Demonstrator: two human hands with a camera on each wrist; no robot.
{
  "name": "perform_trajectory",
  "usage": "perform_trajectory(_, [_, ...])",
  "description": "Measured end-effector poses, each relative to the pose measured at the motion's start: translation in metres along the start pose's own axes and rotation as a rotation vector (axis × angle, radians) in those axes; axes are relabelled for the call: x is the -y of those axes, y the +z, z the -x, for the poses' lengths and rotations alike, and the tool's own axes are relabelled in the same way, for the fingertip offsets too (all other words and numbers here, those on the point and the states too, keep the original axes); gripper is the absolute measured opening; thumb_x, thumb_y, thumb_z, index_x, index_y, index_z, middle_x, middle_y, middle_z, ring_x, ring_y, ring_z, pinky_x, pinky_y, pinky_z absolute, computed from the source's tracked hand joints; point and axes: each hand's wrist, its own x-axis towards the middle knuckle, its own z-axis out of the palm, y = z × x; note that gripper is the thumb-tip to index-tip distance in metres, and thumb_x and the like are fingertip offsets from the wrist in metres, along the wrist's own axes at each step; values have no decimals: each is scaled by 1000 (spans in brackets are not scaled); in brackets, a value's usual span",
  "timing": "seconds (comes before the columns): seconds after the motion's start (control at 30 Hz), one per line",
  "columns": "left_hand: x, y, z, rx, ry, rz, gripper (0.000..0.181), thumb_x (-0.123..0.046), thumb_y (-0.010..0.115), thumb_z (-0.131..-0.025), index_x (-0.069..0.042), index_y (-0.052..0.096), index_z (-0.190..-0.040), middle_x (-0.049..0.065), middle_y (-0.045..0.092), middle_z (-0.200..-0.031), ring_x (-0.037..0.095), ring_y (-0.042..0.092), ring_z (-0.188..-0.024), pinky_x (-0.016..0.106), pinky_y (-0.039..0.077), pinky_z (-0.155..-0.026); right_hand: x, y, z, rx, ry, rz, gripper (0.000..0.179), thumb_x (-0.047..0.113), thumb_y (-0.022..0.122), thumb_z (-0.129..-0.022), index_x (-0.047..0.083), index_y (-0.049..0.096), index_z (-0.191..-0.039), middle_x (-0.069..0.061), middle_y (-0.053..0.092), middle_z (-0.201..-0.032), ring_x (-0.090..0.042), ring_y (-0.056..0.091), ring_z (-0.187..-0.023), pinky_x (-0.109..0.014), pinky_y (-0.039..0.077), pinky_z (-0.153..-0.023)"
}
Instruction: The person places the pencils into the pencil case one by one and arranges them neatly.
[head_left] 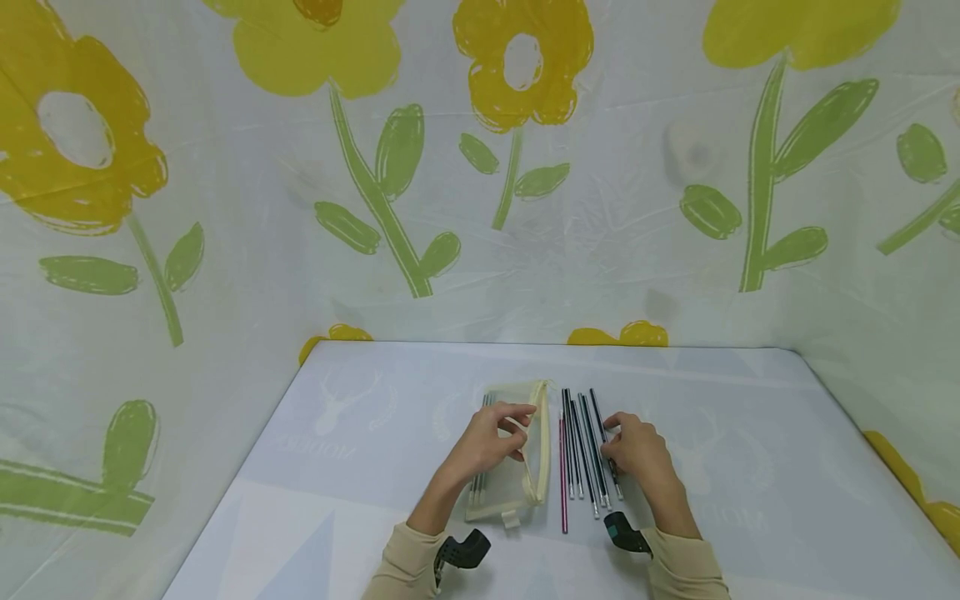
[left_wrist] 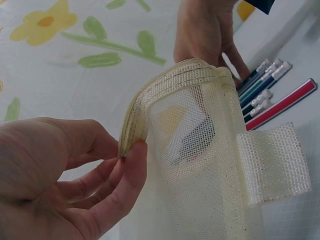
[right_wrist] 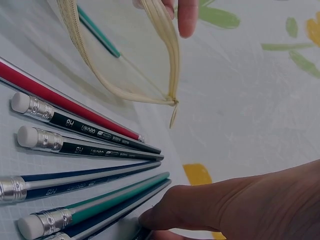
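Note:
A cream mesh zipper pouch [head_left: 513, 505] lies open on the table. My left hand [head_left: 487, 439] pinches its zippered edge [left_wrist: 131, 122] between thumb and fingers, lifting the mouth. Several pencils lie inside, one of them green [right_wrist: 100, 32]. To the right of the pouch is a row of dark pencils [head_left: 587, 450] with white erasers toward me, and a red pencil [head_left: 564, 483] nearest the pouch. My right hand [head_left: 637, 450] is at the rightmost pencil [head_left: 597, 412], thumb and fingers curled on it; the hand partly hides the grip in the right wrist view.
A white fabric tab [left_wrist: 273, 162] sticks out from the pouch's near end. The pale table [head_left: 337, 450] is bordered by a flower-printed curtain [head_left: 600, 208] at the back and sides. Black wrist devices [head_left: 465, 550] sit below both hands.

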Motion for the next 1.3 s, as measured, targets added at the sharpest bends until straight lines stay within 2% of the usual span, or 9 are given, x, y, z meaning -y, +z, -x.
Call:
perform_trajectory(0.17, [-4, -1, 2, -7, 17, 0, 44, 9, 52, -87, 11, 55, -131, 33, 56, -115, 42, 64, -95, 50, 63, -65, -1, 0, 0, -1, -1, 0, 40, 7, 66, -85, -6, 59, -122, -14, 67, -83, -19, 58, -65, -27, 49, -50])
perform_trajectory(0.33, [-3, 0, 2, -9, -5, -3, 43, 9, 51, -89, 8, 56, -132, 32, 56, -117, 43, 63, -99, 54, 63, -70, -1, -1, 1, 6, -16, -18, 39, 8, 67, -85, -5, 60, -122, -13, 67, -84, -19, 58, -65, -27, 49, -51])
perform_trajectory(0.63, [-7, -2, 3, 0, 9, 0, 44, 10, 51, -88, 9, 56, -132, 34, 55, -116, 46, 63, -97, 54, 62, -69, 2, -4, 0, 40, 8, -82, 40, 11, 67, -88, -4, 59, -124, -16, 66, -91, -20, 59, -71, -28, 54, -56])
perform_trajectory(0.77, [4, 0, -1, 3, -14, -14, 44, 9, 50, -90, 6, 56, -134, 33, 56, -118, 44, 63, -100, 52, 63, -70, 3, -4, -1, 42, 7, -90, 41, 11, 66, -88, -3, 58, -125, -15, 66, -91, -20, 59, -70, -28, 55, -56])
perform_trajectory(0.97, [27, 2, -10, -3, -19, -26, 45, 4, 54, -91, -1, 57, -135, 24, 59, -119, 34, 66, -99, 39, 66, -66, 3, -5, 0, 43, -26, -115, 42, 9, 64, -87, -3, 58, -126, -15, 66, -91, -19, 60, -70, -29, 59, -59])
perform_trajectory(1.3, [29, 0, -10, -2, -15, -36, 44, 2, 56, -90, -2, 59, -134, 21, 60, -116, 31, 66, -98, 32, 66, -65, 14, -4, 5, 64, -88, -168, 43, 5, 65, -84, -3, 59, -126, -12, 65, -87, -15, 61, -64, -29, 61, -56])
